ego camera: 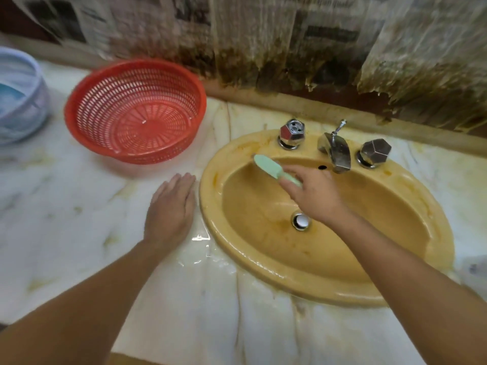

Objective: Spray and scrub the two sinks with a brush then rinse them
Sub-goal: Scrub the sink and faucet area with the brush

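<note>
While the right hand is curled round the handle of the green brush, its grip closed on it, the brush head is laid against the inner wall of the yellow sink at about eleven o'clock of the basin, just below the rim. The left hand is pressed flat on the wet counter, fingers straight and nothing held, just beside the sink's nine o'clock edge.

Scrubbing is judged to be under way in this sink. A slip is the likeliest fault: the rim and the counter around it are glossy with water, so the bracing palm could slide, and a wet handle could twist in the grip if pressure is put on the far wall. Brown staining around the drain and along the rim at ten o'clock may be missed if strokes are kept to the upper wall only. The spout overhangs the basin at twelve o'clock, and knuckles could be knocked against it on a back stroke.

Counted: one sink is shown, the second being out of view; one brush; one spout; two faceted tap handles, one on each side of the spout; one drain; one red basket at ten o'clock on the counter; one pale basin at the left edge. No spray bottle is seen.
</note>
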`<act>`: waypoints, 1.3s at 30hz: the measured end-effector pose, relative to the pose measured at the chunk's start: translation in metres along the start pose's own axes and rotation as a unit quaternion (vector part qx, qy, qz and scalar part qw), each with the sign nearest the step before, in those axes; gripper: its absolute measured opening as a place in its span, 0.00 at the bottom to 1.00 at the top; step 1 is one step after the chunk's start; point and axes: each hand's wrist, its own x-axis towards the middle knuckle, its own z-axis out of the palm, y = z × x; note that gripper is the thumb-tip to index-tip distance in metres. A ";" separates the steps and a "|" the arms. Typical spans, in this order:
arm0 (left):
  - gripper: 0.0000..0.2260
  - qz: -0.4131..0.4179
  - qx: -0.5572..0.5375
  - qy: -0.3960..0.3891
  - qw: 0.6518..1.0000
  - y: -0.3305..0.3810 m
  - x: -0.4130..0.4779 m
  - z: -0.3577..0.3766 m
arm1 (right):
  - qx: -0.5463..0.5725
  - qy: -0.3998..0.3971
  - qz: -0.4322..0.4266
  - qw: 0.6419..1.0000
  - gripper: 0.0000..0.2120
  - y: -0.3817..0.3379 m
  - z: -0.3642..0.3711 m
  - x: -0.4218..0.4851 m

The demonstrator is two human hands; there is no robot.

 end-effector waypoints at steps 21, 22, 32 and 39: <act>0.25 0.096 0.051 -0.092 0.990 -0.031 0.030 -0.002 | -0.094 -0.063 0.033 0.993 0.13 -0.044 0.001 0.089; 0.25 0.094 0.049 -0.092 0.990 -0.031 0.030 -0.003 | -0.080 -0.107 0.010 0.991 0.12 -0.050 0.002 0.088; 0.26 0.106 0.062 -0.114 0.986 -0.032 0.033 -0.004 | -0.084 -0.160 0.198 0.963 0.16 -0.088 -0.029 0.132; 0.27 0.121 0.074 -0.116 0.983 -0.037 0.034 0.000 | -0.135 -0.263 0.211 0.932 0.21 -0.137 -0.013 0.163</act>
